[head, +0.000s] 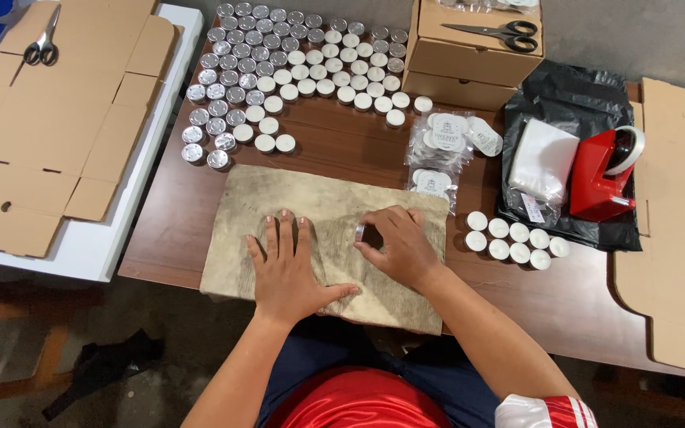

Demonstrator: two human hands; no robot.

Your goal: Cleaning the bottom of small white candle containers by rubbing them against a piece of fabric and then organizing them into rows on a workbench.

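Observation:
My left hand point(288, 265) lies flat, fingers spread, on a worn beige cloth point(287, 194) spread over the brown table point(176, 214). My right hand point(396, 242) rests on the same cloth and pinches a small metal tealight cup point(361, 232) between thumb and fingers, pressing it against the cloth. Several tealights point(291, 67), some showing white wax and some metal bottoms, stand in rows at the far side of the table. Several more white tealights point(510, 239) sit in a cluster right of my right hand.
Clear bags of packed candles point(441, 150) lie beyond the cloth. Stacked cardboard boxes point(469, 59) carry black scissors point(501, 33). A red tape dispenser point(604, 174) and white sheets point(545, 158) sit on a black plastic bag point(572, 95). Flat cardboard blanks point(57, 119) lie left, with scissors point(43, 43), and another flat cardboard blank point(675, 238) lies on the right.

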